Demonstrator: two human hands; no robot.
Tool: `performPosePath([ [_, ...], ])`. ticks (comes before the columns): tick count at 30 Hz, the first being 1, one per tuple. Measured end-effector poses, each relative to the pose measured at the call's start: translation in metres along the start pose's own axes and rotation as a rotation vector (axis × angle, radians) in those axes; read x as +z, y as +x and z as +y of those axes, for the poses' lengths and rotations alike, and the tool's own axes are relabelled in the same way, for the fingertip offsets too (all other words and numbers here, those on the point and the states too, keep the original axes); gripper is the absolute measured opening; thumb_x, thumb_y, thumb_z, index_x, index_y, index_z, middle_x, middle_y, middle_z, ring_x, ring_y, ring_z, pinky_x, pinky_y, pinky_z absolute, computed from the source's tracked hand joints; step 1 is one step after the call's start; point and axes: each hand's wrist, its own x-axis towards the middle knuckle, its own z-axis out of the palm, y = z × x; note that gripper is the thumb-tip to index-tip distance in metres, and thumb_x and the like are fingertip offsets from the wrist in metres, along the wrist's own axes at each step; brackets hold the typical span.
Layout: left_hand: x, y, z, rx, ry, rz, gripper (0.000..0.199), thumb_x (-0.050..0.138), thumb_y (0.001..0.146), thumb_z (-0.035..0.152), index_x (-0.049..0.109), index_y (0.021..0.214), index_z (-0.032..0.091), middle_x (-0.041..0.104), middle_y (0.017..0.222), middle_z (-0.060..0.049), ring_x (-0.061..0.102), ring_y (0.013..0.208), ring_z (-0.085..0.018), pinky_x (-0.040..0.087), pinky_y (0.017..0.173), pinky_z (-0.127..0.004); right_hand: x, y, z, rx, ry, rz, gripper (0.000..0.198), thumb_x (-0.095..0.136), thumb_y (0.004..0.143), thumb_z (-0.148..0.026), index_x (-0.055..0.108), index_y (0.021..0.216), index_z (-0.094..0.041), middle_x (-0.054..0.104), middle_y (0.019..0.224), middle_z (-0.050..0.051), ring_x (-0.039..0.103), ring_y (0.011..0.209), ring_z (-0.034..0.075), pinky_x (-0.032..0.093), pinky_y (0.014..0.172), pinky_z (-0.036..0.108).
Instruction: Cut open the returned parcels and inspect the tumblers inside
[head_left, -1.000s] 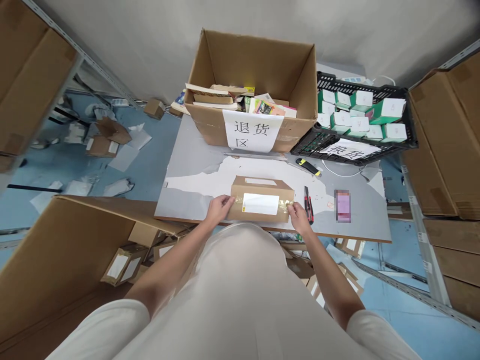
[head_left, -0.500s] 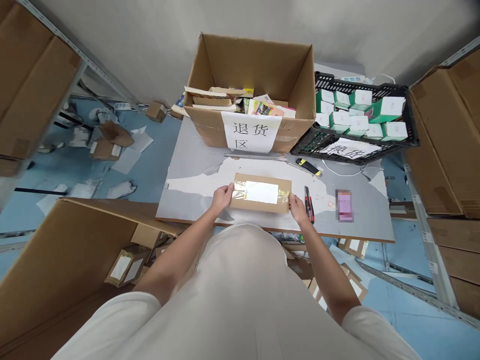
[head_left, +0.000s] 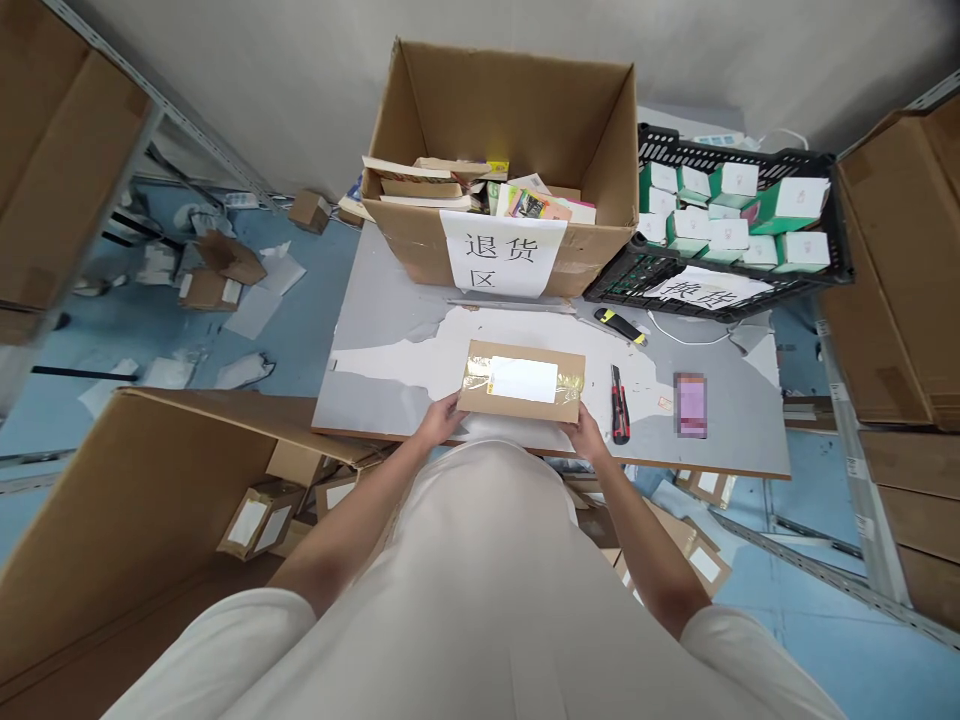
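At the desk, your left hand and right hand are pinching a carton between fingers (label upward), ideally balancing both ends.

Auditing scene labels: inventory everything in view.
Table: 1, grey, centre
Parcel: 1, brown, table's front
Large carton: 1, brown, table's back
Books: several, mixed, in large carton
Crate: 1, black, right of large carton
Small boxes: several, green-white, in crate
Signs: 2, white, on large carton, crate
Cutter: 1, red-black, right of parcel
Second cutter: 1, black-yellow, before crate
Cable: 1, white, before crate
Blurred rectangle: 1, pink, table's right
Open carton: 1, brown, lower left
Boxes: several, brown, open carton and floor
Shelved cartons: several, brown, both sides
Floor litter: many, mostly white, left
Shirt: 1, white, bottom
Left hand, right hand: 2, bare, gripping parcel
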Motion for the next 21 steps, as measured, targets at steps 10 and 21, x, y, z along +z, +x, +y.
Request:
performPosePath([
  [10,-0.001,0.019,0.051,-0.022,0.364,0.231,0.045,0.048,0.084,0.056,0.069,0.084,0.016,0.069,0.076,-0.005,0.06,0.074,-0.018,0.045,0.073,-0.029,-0.024,0.025,-0.032,-0.116,-0.413,0.098,0.053,0.033,0.088,-0.066,0.06,0.078,-0.022,0.064,0.084,0.011,0.059,0.087,0.025,0.046,0.086,0.039],
  [21,0.005,0.055,0.044,-0.086,0.348,0.269,0.046,0.047,0.085,0.056,0.062,0.064,0.018,0.06,0.06,-0.002,0.055,0.065,-0.017,0.043,0.066,-0.028,-0.019,0.053,-0.026,0.011,-0.291,0.096,0.061,0.036,0.085,-0.07,0.069,0.082,-0.019,0.071,0.091,0.013,0.063,0.09,0.027,0.047,0.088,0.04],
])
